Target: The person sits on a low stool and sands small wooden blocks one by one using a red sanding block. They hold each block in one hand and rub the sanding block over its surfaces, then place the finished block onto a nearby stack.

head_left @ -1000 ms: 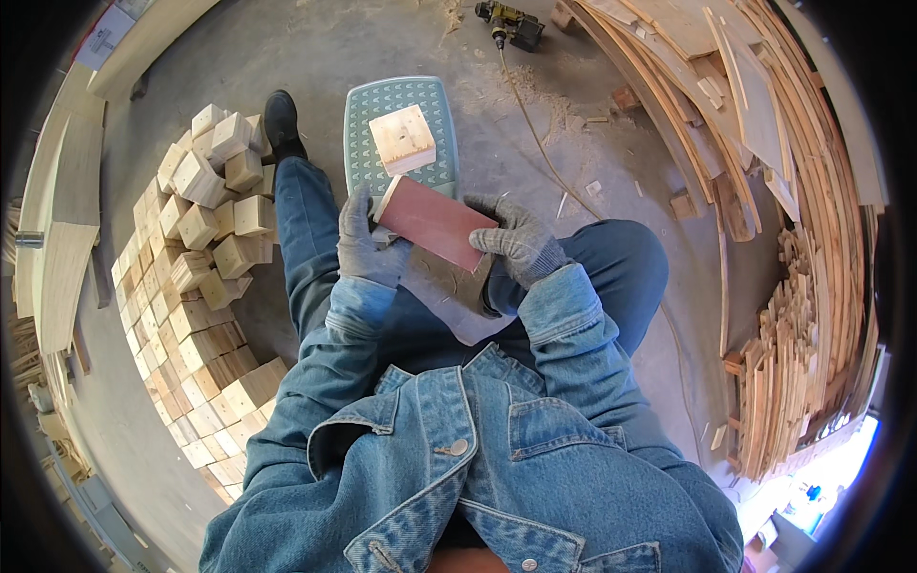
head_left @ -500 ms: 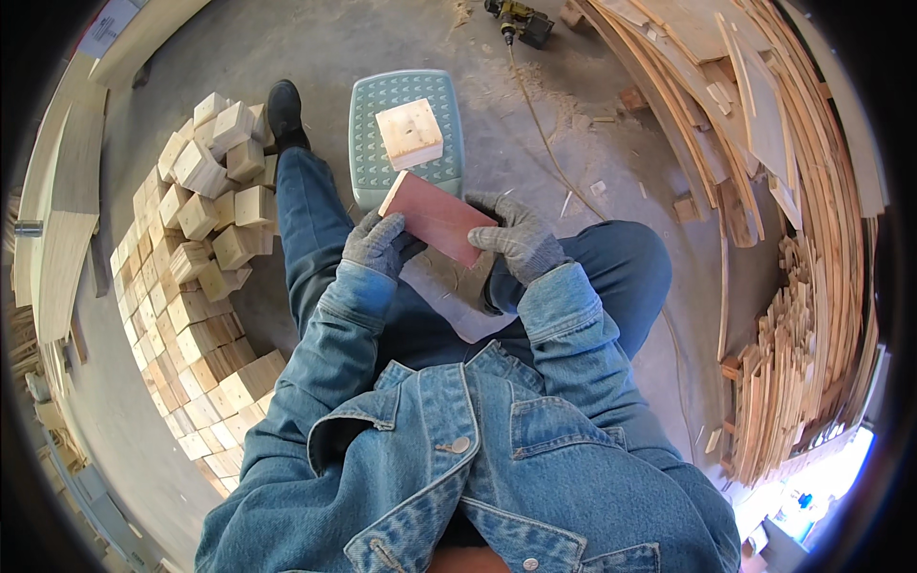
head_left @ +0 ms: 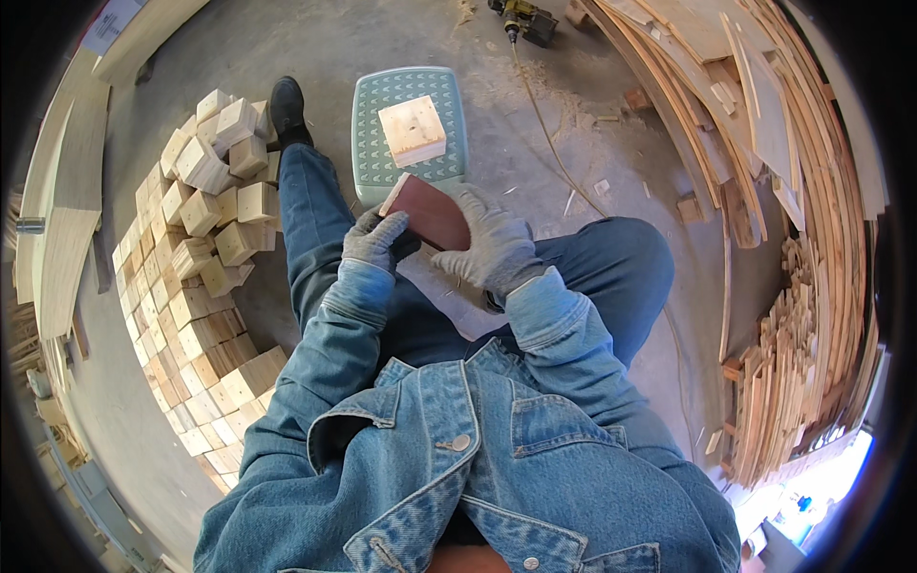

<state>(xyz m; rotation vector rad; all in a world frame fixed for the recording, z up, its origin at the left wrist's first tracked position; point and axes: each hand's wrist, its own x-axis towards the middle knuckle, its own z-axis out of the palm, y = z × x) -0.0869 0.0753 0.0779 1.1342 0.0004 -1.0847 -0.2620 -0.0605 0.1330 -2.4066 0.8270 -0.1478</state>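
Note:
A reddish-brown piece of sandpaper [head_left: 427, 211] with a pale left edge is between my gloved hands, above my lap. My left hand [head_left: 375, 241] grips its lower left side, thumb on the face. My right hand [head_left: 492, 239] is curled around the right end, its thumb below; that end looks bent, and part is hidden by the glove. Just beyond, a pale squared wooden block [head_left: 414, 130] rests on a grey-green plastic step stool [head_left: 368, 167] with a studded top.
A large stack of wooden blocks [head_left: 203, 336] stands to my left, the top ones loosely piled. A yellow-black power drill [head_left: 523, 21] lies on the floor ahead, a cord [head_left: 546, 131] trailing from near it. Long boards and offcuts [head_left: 764, 382] are piled along the right.
My right hand has shifted from pinching the sandpaper's lower right corner to wrapping its right end, which now curves. My left hand keeps its hold. The block stays on the stool.

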